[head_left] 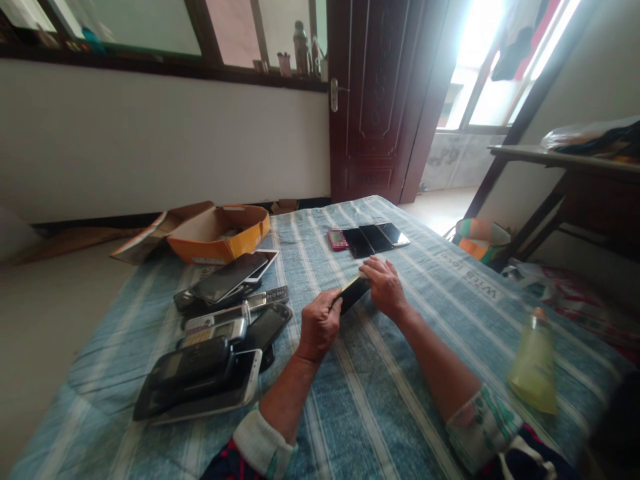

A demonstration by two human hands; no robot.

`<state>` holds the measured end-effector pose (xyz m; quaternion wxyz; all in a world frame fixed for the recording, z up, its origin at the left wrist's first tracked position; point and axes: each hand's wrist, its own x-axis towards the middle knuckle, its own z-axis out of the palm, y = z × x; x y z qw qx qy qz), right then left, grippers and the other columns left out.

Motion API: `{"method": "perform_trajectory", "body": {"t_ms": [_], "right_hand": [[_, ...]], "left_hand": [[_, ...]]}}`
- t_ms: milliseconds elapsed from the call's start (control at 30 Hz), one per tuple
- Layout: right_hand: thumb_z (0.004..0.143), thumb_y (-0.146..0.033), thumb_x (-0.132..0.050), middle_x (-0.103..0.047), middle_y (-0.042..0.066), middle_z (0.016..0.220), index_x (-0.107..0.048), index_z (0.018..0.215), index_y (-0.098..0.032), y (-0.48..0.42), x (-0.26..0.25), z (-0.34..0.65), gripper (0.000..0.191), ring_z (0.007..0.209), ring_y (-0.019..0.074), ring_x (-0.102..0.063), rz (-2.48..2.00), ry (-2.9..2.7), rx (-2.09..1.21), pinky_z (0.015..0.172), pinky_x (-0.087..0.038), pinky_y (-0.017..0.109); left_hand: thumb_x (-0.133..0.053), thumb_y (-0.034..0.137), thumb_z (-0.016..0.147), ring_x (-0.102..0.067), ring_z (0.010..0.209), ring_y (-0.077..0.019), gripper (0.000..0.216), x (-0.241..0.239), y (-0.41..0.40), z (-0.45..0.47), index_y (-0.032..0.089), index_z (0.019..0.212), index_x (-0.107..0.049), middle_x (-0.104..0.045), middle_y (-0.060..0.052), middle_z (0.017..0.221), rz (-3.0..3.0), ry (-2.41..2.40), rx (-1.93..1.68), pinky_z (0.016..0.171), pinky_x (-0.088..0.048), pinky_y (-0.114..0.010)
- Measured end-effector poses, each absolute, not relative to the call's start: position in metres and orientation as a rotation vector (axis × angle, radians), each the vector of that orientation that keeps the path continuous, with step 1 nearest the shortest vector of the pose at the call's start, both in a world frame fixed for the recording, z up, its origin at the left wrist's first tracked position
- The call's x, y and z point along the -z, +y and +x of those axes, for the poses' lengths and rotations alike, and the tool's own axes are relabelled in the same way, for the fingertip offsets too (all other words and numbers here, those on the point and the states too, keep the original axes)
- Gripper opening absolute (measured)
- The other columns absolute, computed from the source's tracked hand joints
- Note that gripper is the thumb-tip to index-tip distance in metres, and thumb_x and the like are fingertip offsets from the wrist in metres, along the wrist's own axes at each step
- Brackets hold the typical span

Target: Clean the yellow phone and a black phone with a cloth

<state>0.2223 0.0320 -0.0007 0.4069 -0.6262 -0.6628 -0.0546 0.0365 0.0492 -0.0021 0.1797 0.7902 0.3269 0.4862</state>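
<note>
A black phone is being held between both hands, low over the middle of a striped blue cloth. Its near end is being clamped in the left hand, whose grip is closed around the edge with the fingers curled. Its far end is being covered by the right hand, whose grip is being pressed down over it from above.

Beyond the hands, a row of four phones is being kept side by side on the cloth, the leftmost one pink. To the left, a loose pile of phones is being carried by the same cloth, and behind it stands an open orange cardboard box. A yellow-green bottle is standing to the right.

Printed words are being shown upside down on the cloth. "WITH" can be made out, and the rest is too blurred. No brand can be read on any phone or on the box.
</note>
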Motion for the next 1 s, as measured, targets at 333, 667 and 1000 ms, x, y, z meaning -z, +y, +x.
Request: {"method": "perform_trajectory", "body": {"t_ms": [333, 667, 1000], "right_hand": [[0.079, -0.029, -0.054, -0.072, 0.004, 0.096, -0.072, 0.103, -0.021, 0.055, 0.005, 0.237, 0.031, 0.092, 0.0211, -0.065, -1.404, -1.107, -0.399, 0.088, -0.048, 0.037], [0.076, -0.034, -0.056, -0.071, 0.003, 0.092, -0.072, 0.102, -0.020, 0.059, 0.005, 0.230, 0.033, 0.090, 0.0200, -0.064, -1.363, -1.019, -0.480, 0.085, -0.048, 0.034], [0.081, -0.029, -0.049, -0.071, 0.001, 0.086, -0.072, 0.104, -0.022, 0.060, 0.013, 0.226, 0.033, 0.085, 0.0202, -0.064, -1.424, -1.103, -0.402, 0.079, -0.048, 0.032]], "left_hand": [[-0.056, 0.022, 0.085, -0.070, 0.079, -0.0185, 0.020, 0.006, 0.051, 0.034, 0.019, 0.099, -0.070, -0.074, -0.004, 0.091, 2.140, 0.989, -1.377, 0.075, -0.058, -0.029], [-0.056, 0.019, 0.085, -0.071, 0.078, -0.0184, 0.019, 0.003, 0.055, 0.033, 0.018, 0.096, -0.071, -0.075, -0.004, 0.091, 2.220, 1.055, -1.437, 0.078, -0.057, -0.029], [-0.058, 0.018, 0.084, -0.071, 0.082, -0.0193, 0.019, 0.004, 0.057, 0.033, 0.017, 0.096, -0.072, -0.075, -0.005, 0.094, 2.185, 1.097, -1.403, 0.080, -0.058, -0.029]]}}
